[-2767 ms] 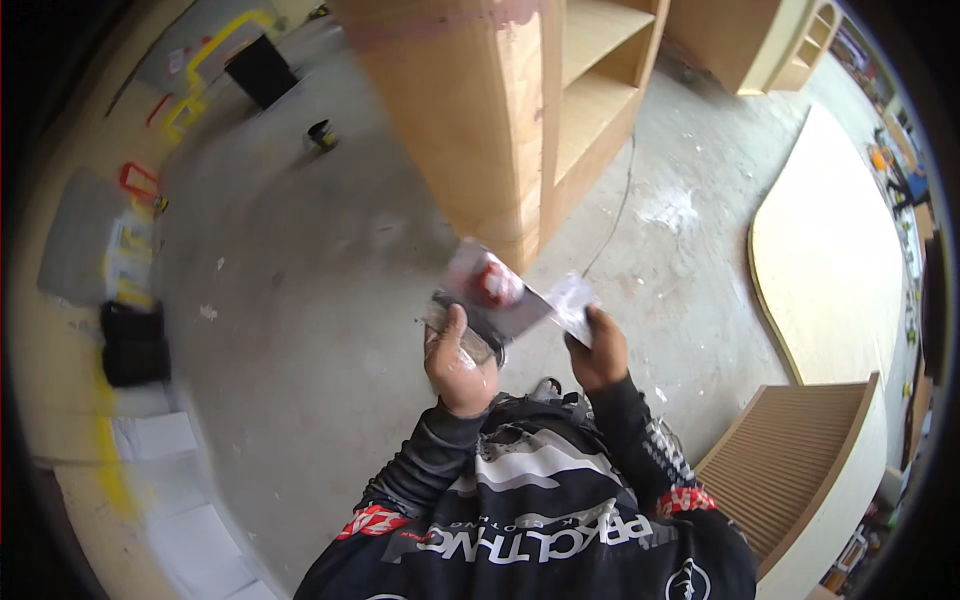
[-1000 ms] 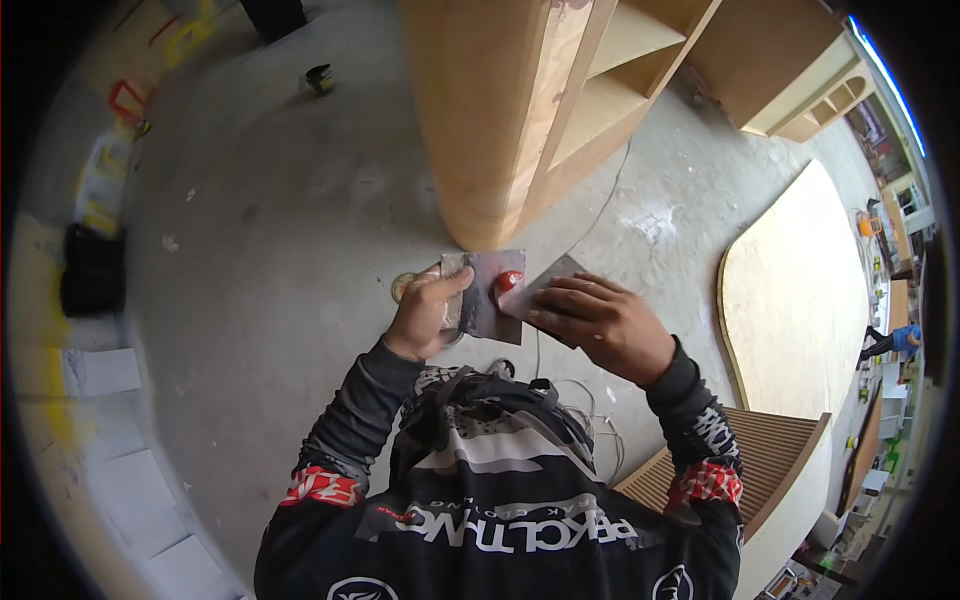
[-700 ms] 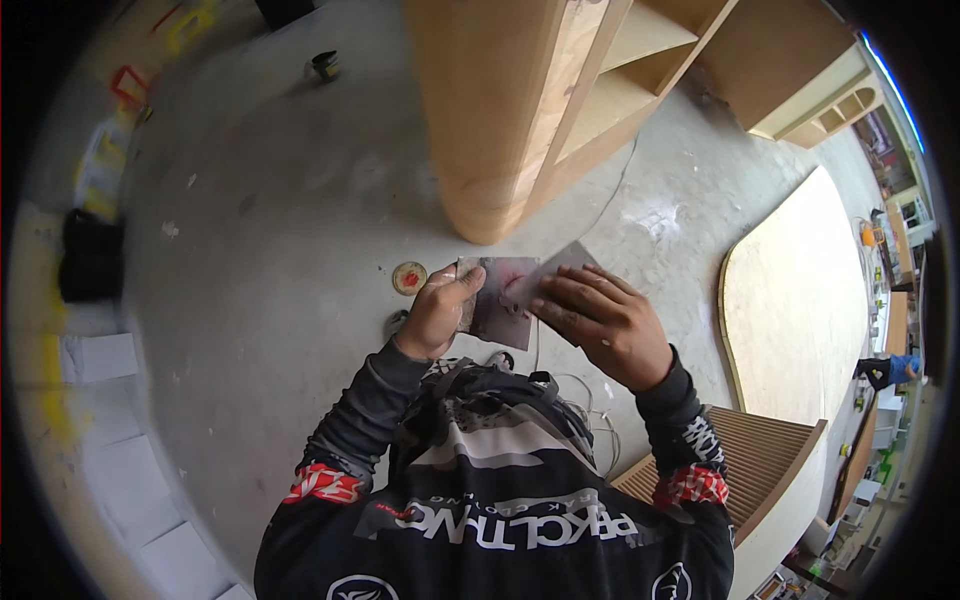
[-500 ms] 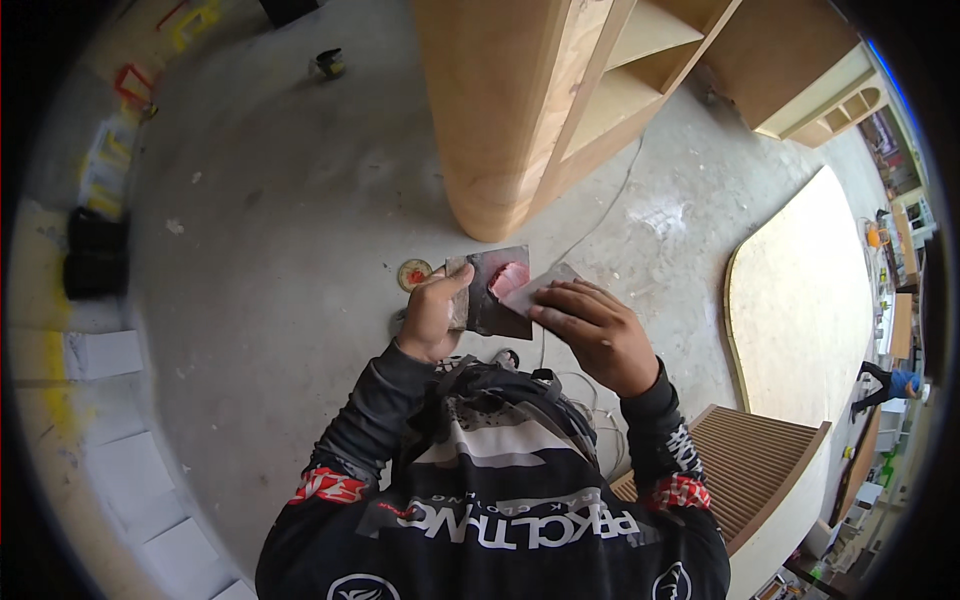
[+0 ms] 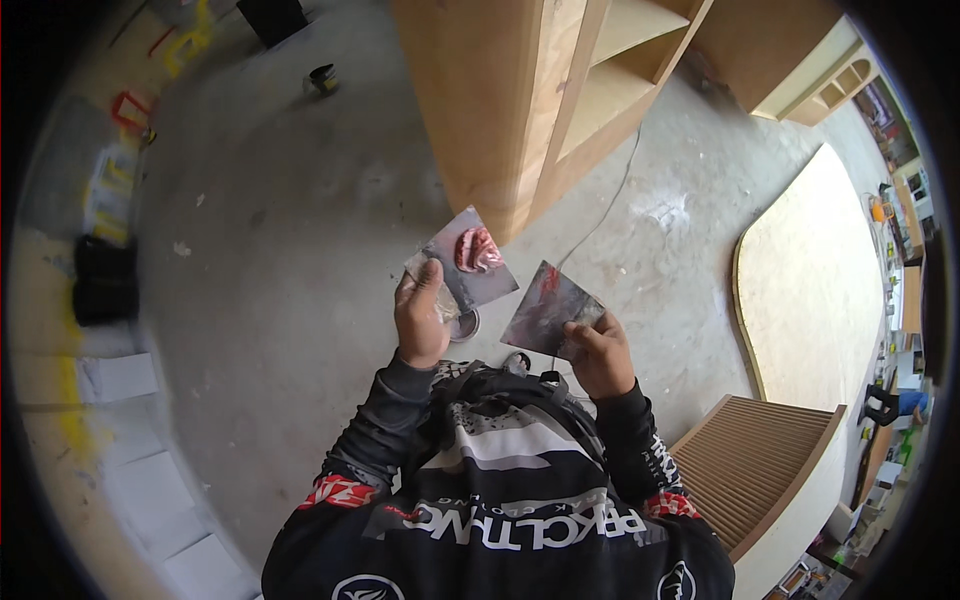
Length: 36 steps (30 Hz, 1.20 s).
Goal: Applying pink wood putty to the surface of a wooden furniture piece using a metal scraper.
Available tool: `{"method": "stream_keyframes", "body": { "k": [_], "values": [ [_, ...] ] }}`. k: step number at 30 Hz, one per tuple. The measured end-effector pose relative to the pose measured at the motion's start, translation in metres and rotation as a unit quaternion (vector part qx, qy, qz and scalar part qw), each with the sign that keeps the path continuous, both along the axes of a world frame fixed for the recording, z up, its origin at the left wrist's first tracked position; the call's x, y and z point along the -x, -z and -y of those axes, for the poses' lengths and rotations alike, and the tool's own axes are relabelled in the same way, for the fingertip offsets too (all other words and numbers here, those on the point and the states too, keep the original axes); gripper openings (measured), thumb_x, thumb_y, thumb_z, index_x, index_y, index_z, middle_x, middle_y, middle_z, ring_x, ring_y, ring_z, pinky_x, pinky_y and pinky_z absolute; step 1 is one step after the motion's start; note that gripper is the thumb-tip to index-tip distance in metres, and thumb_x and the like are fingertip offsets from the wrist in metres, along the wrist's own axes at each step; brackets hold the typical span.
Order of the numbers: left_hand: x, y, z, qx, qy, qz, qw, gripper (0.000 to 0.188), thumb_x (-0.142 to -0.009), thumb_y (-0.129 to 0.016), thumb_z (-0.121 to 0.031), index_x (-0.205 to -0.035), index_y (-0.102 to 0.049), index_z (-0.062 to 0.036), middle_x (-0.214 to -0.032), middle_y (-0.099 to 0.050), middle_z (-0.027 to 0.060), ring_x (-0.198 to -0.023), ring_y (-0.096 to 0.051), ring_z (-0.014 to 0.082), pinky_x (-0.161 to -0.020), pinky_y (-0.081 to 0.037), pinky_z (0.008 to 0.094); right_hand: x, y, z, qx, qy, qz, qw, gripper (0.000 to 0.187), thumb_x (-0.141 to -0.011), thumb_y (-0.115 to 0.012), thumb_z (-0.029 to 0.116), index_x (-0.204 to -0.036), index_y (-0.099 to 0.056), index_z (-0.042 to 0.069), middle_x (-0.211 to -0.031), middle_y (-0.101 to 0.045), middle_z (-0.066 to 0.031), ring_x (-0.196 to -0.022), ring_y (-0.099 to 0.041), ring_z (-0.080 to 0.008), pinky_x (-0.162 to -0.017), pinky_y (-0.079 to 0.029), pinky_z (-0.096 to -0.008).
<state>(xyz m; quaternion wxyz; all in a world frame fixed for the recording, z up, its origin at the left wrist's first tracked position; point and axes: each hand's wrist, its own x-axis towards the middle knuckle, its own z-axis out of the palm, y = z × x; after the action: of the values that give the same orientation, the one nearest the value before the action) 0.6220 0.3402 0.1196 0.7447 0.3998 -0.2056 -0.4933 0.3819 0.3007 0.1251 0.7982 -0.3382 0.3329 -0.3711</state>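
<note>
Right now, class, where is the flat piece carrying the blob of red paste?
In the head view, the flat piece with red paste sits centre-left in the left hand, just below the wooden cabinet.

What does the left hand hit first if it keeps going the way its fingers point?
Probably the wooden cabinet: the left hand, holding a grey card with a pink blob, points up-frame toward its base. Depth is unclear; it may meet floor first.

Black long-sleeved jersey with grey and white panels, red patches at both elbows, white lettering across the chest; both hands bare
</note>
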Motion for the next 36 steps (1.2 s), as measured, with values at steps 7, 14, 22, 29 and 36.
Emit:
{"method": "stream_keyframes", "body": {
  "k": [7, 14, 22, 29, 36],
  "values": [
    [0.010, 0.001, 0.000, 0.011, 0.169, 0.250, 0.953, 0.037, -0.106, -0.043, -0.032, -0.114, -0.061, 0.0001, -0.077, -0.049, -0.0067, -0.067, -0.038, 0.0024, -0.061, -0.032, 0.0188, -0.022, 0.001, 0.005, -0.051, 0.047, 0.066, 0.995, 0.031, -0.088, -0.058, -0.002, -0.118, -0.052, -0.006, -0.109, -0.064, -0.0119, -0.096, -0.063, -0.0180, -0.085, -0.050, -0.0334],
    [0.027, -0.001, -0.006, -0.042, 0.191, 0.029, 0.980, 0.043, -0.105, -0.042, -0.033, -0.128, -0.054, 0.0006, -0.112, -0.062, 0.0097, -0.098, -0.059, 0.0178, -0.091, -0.046, 0.0322, -0.011, -0.041, 0.003, 0.406, 0.090, -0.072, 0.907, 0.040, -0.081, -0.061, -0.009, -0.121, -0.057, -0.004, -0.106, -0.066, -0.0150, -0.101, -0.066, -0.0260, -0.092, -0.050, -0.0351],
    [0.018, -0.031, 0.000, -0.065, 0.192, -0.266, 0.942, 0.045, -0.098, -0.051, -0.023, -0.136, -0.048, 0.0006, -0.129, -0.060, 0.0157, -0.120, -0.058, 0.0285, -0.103, -0.047, 0.0456, -0.013, -0.011, 0.018, 0.618, -0.013, -0.243, 0.747, 0.059, -0.076, -0.067, -0.009, -0.129, -0.063, 0.015, -0.125, -0.055, -0.0175, -0.125, -0.055, -0.0355, -0.106, -0.043, -0.0429],
    [0.012, -0.017, -0.007, 0.046, -0.011, 0.219, 0.975, 0.042, -0.101, -0.049, -0.022, -0.134, -0.050, 0.0037, -0.130, -0.059, 0.0162, -0.119, -0.057, 0.0250, -0.101, -0.045, 0.0390, -0.004, 0.009, 0.016, 0.032, 0.072, -0.059, 0.995, 0.037, -0.092, -0.052, 0.001, -0.130, -0.055, -0.001, -0.110, -0.067, -0.0120, -0.105, -0.064, -0.0208, -0.095, -0.050, -0.0362],
    [0.023, -0.019, 0.005, 0.326, 0.020, 0.667, 0.669, 0.040, -0.095, -0.058, -0.036, -0.130, -0.050, -0.0201, -0.137, -0.055, 0.0176, -0.125, -0.053, 0.0433, -0.099, -0.041, 0.0587, 0.004, -0.040, -0.007, -0.305, -0.047, 0.237, 0.921, 0.025, -0.097, -0.053, 0.019, -0.116, -0.060, 0.006, -0.109, -0.069, -0.0086, -0.102, -0.067, -0.0232, -0.090, -0.055, -0.0390]
  ]
}}
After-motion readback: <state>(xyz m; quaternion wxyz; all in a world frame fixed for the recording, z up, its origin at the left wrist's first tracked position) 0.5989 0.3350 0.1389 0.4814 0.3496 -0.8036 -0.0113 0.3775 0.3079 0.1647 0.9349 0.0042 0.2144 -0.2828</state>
